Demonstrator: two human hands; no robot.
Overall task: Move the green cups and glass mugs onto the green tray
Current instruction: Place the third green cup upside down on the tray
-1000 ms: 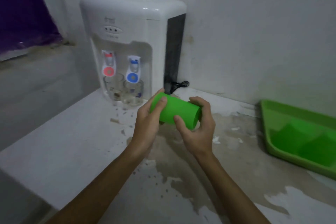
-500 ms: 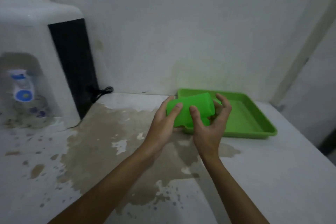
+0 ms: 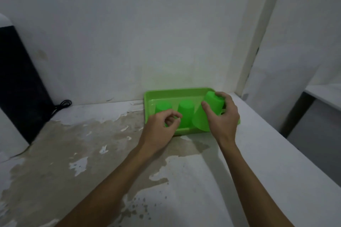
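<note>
Right hand [image 3: 222,119] gripped a tilted, inverted green cup [image 3: 208,111] over the green tray [image 3: 177,92], left hand [image 3: 162,125] loosely curled, empty; risk judged: toppling the neighbouring cup [image 3: 185,114].

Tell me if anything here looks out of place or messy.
Two things. The green cup in the right hand is tilted over the green tray, not yet set down like the two upside-down cups beside it. The counter is blotched with brownish stains and flaking paint near the tray.
</note>
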